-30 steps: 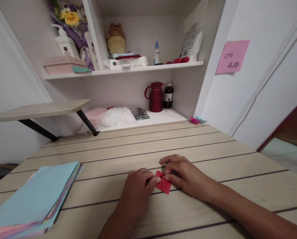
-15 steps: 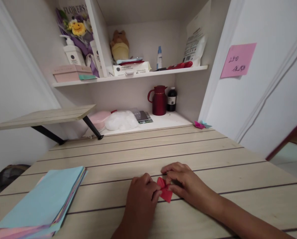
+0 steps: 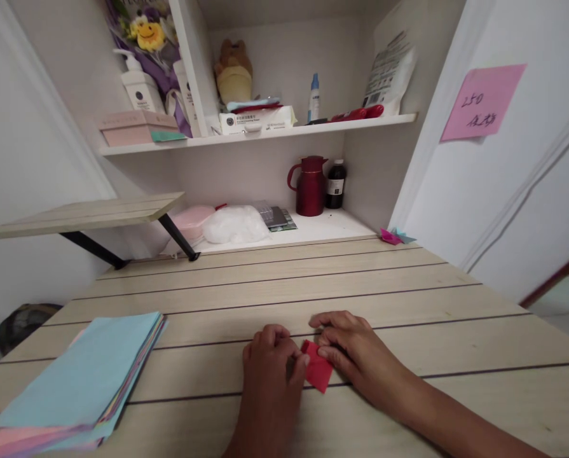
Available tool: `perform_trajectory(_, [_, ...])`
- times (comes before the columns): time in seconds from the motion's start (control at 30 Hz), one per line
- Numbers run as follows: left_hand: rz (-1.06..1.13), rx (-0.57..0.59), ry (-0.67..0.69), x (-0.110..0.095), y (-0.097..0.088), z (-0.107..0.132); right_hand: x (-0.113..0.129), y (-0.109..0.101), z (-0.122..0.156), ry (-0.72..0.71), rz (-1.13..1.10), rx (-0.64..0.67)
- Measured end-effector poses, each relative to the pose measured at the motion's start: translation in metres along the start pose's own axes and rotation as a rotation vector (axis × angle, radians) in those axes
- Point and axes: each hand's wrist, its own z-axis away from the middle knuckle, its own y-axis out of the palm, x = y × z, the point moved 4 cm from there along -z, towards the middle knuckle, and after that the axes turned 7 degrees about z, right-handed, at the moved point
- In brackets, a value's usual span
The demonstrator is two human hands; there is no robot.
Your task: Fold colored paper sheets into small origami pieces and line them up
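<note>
A small folded piece of red paper (image 3: pixel 318 374) lies on the wooden table between my hands. My left hand (image 3: pixel 275 362) has its fingers curled, with thumb and forefinger pinched at the paper's left edge. From the other side, my right hand (image 3: pixel 348 343) presses its thumb on the paper's upper right part, the fingers bent over the top edge. How far the fingertips reach under the paper is hidden. To the left lies a stack of coloured paper (image 3: pixel 88 375), light blue on top.
A raised wooden shelf (image 3: pixel 88 213) on black brackets stands at the left. Behind the table (image 3: pixel 227 299) a white cabinet holds a red jug (image 3: pixel 311 187), a dark bottle (image 3: pixel 335 184) and a plastic bag (image 3: pixel 236 224). Folded pink and blue paper (image 3: pixel 395 236) sits at the back right corner.
The raised folds of the red paper now lie flatter. My right thumb has come down on it, and my left fingertips have drawn slightly to its edge. The view has shifted slightly.
</note>
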Motion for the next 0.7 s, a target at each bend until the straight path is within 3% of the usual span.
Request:
perform_trajectory(0.4, [-0.145, -0.091, -0.036, 0.0, 0.01, 0.001, 0.009, 0.007, -0.002, 0.056, 0.194, -0.056])
perform_trajectory(0.7, [-0.216, -0.039, -0.021, 0.002, 0.013, 0.001, 0.003, 0.007, -0.003, 0.069, 0.191, -0.037])
